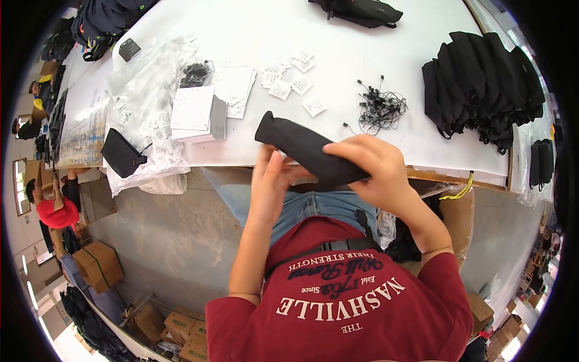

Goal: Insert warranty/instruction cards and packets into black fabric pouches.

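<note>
A long, narrow black fabric pouch (301,145) is held slantwise over the table's near edge. My right hand (377,169) grips its right end, thumb and fingers on its upper side. Under its near side, my left hand (272,178) has curled fingers against the fabric, partly hidden behind it. Just beyond the pouch lie several small white printed tags (300,84). To their right is a tangle of black cords with small clips (381,110). A stack of white cards (196,114) stands to the left of the pouch.
Many similar black pouches (479,84) lie heaped at the table's right. On the left are clear plastic bags (142,102) and another black pouch (122,152). A black bag (356,12) lies at the far edge. Cardboard boxes (98,265) stand on the floor.
</note>
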`<state>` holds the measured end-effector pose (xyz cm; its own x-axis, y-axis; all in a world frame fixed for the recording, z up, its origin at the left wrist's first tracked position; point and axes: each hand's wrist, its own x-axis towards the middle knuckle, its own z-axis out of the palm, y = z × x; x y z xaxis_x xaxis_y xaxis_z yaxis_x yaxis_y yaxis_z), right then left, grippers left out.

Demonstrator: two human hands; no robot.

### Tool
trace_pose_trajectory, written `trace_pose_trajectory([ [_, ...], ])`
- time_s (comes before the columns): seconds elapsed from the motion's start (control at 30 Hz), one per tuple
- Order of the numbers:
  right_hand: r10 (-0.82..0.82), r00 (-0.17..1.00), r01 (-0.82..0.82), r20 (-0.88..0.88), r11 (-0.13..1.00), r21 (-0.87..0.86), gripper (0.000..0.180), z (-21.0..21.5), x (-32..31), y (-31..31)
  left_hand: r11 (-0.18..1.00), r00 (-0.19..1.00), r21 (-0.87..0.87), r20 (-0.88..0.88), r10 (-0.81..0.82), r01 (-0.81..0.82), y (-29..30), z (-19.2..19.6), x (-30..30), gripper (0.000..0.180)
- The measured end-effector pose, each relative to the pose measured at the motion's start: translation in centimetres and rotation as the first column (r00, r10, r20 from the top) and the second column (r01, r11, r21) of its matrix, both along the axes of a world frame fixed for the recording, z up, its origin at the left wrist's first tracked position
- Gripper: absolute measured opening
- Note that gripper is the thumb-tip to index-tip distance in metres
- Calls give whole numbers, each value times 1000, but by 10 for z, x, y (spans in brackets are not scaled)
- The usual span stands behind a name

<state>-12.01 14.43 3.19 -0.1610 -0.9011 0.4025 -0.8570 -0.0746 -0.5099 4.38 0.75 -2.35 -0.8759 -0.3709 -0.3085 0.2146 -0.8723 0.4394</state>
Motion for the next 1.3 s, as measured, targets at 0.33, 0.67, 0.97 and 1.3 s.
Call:
trace_pose_trajectory([
  [0.33, -50, 616, 14, 786, 998, 53, 37, 3, -22, 11, 369, 999, -929, 15, 51, -5, -46, 13, 23, 48],
  [0.67, -69, 768, -61, 637, 982, 180, 27, 21, -54, 28, 384, 995, -923, 28, 95, -11, -35, 10, 7, 29],
  [0.97, -857, 514, 741, -31, 463, -486, 23, 102, -172, 105, 396, 988, -915, 120, 98, 72, -48, 0, 19, 28],
  [1.3, -815, 259, 753, -517, 506, -420, 36, 79, -275, 151, 438, 975, -899, 115, 189, 21, -55, 3, 11, 17],
])
